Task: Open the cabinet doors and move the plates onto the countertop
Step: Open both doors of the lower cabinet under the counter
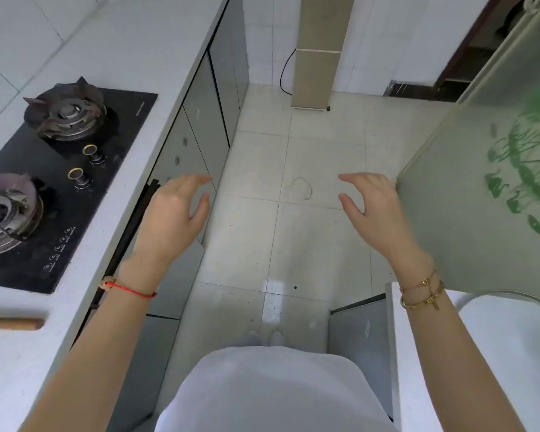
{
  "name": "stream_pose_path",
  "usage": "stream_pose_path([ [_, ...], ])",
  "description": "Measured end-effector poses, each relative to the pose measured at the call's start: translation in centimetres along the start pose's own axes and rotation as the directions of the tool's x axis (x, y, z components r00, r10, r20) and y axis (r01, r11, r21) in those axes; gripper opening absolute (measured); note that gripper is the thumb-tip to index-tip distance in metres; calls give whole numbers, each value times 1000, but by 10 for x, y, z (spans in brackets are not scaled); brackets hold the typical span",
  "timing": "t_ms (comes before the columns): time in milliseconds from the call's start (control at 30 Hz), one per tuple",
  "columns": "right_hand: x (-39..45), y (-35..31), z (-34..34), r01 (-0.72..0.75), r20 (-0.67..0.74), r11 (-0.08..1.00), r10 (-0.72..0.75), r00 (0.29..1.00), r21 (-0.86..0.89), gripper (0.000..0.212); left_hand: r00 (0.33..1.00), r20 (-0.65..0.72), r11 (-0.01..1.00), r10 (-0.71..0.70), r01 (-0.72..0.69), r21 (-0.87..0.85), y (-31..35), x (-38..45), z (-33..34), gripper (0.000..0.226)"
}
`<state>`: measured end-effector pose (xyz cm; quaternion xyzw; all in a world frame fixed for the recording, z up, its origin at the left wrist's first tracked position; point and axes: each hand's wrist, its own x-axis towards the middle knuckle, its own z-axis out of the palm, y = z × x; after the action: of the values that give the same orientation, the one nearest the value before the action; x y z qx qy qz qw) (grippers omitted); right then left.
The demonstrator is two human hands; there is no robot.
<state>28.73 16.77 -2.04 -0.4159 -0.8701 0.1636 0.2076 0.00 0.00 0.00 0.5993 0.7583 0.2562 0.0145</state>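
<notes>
Head view: both hands are held out empty over the floor, fingers spread, likely readied for the cabinet doors (197, 126) below the countertop (156, 98). Left hand (175, 210) is seen just beside those closed doors; right hand (374, 207) well apart, next to a frosted panel (468, 194). No plates can be seen, presumably inside. A gas hob (60, 179) takes up countertop space.

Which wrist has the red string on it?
The left hand wears the red string bracelet on its wrist. The right hand has gold bracelets instead.
</notes>
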Motion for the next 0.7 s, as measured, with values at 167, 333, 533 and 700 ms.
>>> stream_pose_path([
  [167,7,17,1,-34,28,999,34,999,-2,34,999,12,999,-44,44,4,7,9,10,30],
  [333,30,34,4,-67,56,998,66,996,15,34,998,-15,997,-68,69,21,5,33,25,30],
  [533,86,62,22,-118,98,993,115,989,26,35,996,3,995,-88,88,-46,-9,93,54,29],
  [700,162,90,41,-150,105,988,146,984,40,36,994,12,993,-105,106,-52,-33,175,85,30],
])
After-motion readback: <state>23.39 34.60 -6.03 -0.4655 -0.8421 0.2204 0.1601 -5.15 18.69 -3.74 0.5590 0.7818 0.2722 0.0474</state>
